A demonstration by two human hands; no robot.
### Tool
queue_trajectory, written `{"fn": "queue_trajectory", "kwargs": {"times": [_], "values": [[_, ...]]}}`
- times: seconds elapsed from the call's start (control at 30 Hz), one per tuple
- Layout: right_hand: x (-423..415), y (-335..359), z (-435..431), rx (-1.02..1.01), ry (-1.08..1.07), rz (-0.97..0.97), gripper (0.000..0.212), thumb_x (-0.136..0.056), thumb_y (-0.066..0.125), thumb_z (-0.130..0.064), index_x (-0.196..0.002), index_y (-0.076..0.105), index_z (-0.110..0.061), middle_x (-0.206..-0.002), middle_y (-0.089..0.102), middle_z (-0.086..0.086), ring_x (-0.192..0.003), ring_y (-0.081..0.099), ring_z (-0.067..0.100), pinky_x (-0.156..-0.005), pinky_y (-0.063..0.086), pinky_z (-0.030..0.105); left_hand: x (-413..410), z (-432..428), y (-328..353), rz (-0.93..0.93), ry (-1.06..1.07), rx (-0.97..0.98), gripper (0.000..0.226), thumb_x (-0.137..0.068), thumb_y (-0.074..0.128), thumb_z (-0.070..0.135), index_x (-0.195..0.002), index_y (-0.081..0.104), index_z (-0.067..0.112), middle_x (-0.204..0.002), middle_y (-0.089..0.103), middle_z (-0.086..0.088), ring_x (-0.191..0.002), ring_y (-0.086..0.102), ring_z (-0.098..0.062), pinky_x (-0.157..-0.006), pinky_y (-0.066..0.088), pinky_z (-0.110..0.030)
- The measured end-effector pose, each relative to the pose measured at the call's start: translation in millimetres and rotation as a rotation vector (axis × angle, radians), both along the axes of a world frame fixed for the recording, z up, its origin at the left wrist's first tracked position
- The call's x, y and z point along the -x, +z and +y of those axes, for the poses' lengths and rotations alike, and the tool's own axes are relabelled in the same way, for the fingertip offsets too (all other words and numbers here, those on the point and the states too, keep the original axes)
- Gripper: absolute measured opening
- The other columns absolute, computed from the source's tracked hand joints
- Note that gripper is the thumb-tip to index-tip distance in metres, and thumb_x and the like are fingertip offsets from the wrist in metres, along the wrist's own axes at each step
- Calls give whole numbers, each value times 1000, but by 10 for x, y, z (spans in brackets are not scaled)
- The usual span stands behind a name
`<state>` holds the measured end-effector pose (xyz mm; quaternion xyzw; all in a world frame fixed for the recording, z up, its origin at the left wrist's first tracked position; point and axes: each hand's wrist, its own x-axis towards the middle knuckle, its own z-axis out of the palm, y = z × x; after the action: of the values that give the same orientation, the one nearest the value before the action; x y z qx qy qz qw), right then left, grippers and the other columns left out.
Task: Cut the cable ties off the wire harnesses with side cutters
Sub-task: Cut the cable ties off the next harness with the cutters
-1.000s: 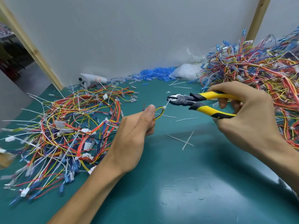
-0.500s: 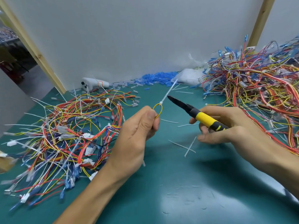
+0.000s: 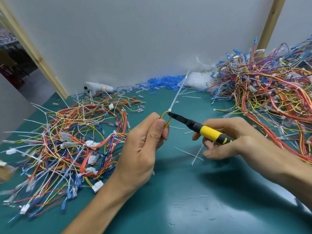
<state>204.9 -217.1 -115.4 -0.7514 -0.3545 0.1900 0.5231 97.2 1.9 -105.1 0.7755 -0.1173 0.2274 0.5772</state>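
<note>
1. While the left hand is holding a small wire loop of yellow strands upright above the green table, the black tip of the side cutters is touching the top of the loop, right at the white head of the cable tie.
2. The tie's long tail is sticking up and away from the loop, toward the back wall.
3. Likely risk: the blades are sitting so close to the loop that a bite taken slightly low could be nicking yellow insulation instead of plastic tie.
4. The thumb, just below the loop's top, could be getting caught if the tool slips.
5. Thumb and forefinger of the left hand are pinching the loop's lower part; the other fingers are curling toward the palm.
6. The right hand, to the right of the loop, is wrapping its fingers around the yellow-and-black handles. The tool is showing edge-on, so I cannot tell whether its jaws are parted.
7. Cut tie pieces are lying right of the loop, and heaps of harnesses are spreading out to either side.
</note>
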Motion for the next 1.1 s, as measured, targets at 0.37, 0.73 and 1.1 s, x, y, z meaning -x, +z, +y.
{"fn": "queue_trajectory", "kwargs": {"times": [0.37, 0.73, 1.1], "values": [[-37, -1, -19, 56, 54, 25, 53, -60, 78, -38, -112, 76, -26, -70, 61, -5, -63, 50, 16, -59, 43, 34, 17, 2, -9, -33, 25, -5, 37, -111, 38, 27, -81, 48, 6, -72, 33, -16, -58, 29, -27, -53, 27, -34], [-93, -61, -43, 58, 95, 82, 52, -64, 79, -30, -115, 75, -21, -72, 62, -4, -60, 51, 14, -50, 44, 24, 41, -63, -12, -26, 19, 64, 40, -107, 39, 27, -80, 44, -1, -72, 38, -12, -59, 32, -14, -54, 32, -16], [-72, 33, 33, -71, 219, 443, 61, -46, 84, -24, -106, 80, -14, -71, 58, 10, -58, 44, 25, -50, 35, 25, 11, -47, -14, -43, 39, 226, 39, -112, 43, 32, -76, 47, 17, -73, 39, 6, -57, 27, -16, -51, 25, -26]]}}
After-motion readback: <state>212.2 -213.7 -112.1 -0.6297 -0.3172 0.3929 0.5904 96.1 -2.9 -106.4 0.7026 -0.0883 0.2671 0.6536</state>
